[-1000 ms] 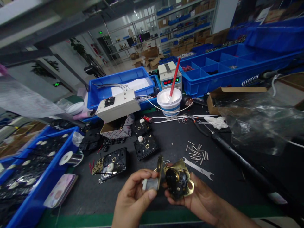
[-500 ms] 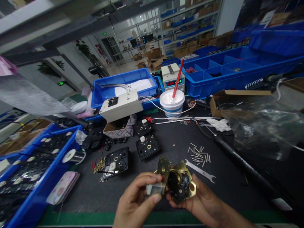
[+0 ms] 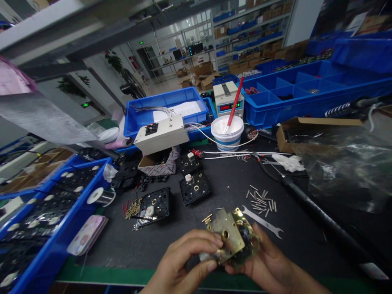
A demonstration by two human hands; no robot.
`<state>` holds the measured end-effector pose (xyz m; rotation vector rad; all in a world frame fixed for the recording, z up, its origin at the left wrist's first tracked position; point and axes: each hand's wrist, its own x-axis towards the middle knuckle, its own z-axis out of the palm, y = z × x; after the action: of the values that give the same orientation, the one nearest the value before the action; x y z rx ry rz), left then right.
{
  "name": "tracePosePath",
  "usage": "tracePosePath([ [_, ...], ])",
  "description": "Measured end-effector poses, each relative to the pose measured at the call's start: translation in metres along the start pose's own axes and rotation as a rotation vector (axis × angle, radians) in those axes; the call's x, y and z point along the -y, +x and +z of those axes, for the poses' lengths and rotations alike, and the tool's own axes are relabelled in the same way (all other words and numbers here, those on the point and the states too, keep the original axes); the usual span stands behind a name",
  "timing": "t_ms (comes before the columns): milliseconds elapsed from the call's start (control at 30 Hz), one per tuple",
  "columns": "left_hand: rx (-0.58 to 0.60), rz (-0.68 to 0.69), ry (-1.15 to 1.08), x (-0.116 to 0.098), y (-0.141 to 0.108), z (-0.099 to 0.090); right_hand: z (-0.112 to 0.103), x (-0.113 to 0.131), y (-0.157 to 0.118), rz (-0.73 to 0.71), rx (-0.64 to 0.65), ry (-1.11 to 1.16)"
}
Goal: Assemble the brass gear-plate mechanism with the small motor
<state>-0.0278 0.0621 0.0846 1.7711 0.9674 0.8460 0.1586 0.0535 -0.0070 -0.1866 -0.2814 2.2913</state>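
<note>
Closed onto the black mechanism since earlier, the brass plate [image 3: 225, 234] looks stiff and light; left hand [image 3: 183, 265] pinches its edge, right hand [image 3: 266, 265] cradles underneath at lower centre.

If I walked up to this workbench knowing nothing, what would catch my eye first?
Probably the brass-coloured plate assembly at the bottom centre, gripped between the left hand and the right hand. Behind it, a white tub with a red-handled stick standing in it sits mid-bench, and small metal pins lie scattered on the dark mat beside a flat wrench.
</note>
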Motion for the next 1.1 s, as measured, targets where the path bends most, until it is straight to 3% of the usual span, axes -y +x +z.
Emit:
tracePosePath([
  [267,0.119,0.014,0.066,-0.006,0.002,-0.004,-0.001,0.000,-0.001,-0.021,0.059,0.007],
  [500,0.046,-0.021,0.077,-0.020,0.003,0.006,-0.001,0.000,-0.001,-0.053,0.063,-0.005],
  [633,0.028,0.055,0.129,-0.020,0.004,0.009,-0.001,-0.001,-0.002,-0.057,0.012,-0.005],
  [767,0.003,0.113,0.179,-0.017,0.002,0.007,-0.002,-0.002,-0.002,-0.050,0.053,-0.005],
  [900,0.053,0.205,0.242,-0.011,-0.001,0.004,-0.001,0.000,-0.003,-0.045,0.066,-0.012],
  [1000,0.104,0.304,0.332,-0.002,-0.002,0.002,0.000,0.002,-0.004,-0.044,0.096,-0.007],
  [1100,0.067,0.331,0.488,0.006,-0.005,0.003,0.000,0.002,-0.004,-0.045,0.091,-0.004],
])
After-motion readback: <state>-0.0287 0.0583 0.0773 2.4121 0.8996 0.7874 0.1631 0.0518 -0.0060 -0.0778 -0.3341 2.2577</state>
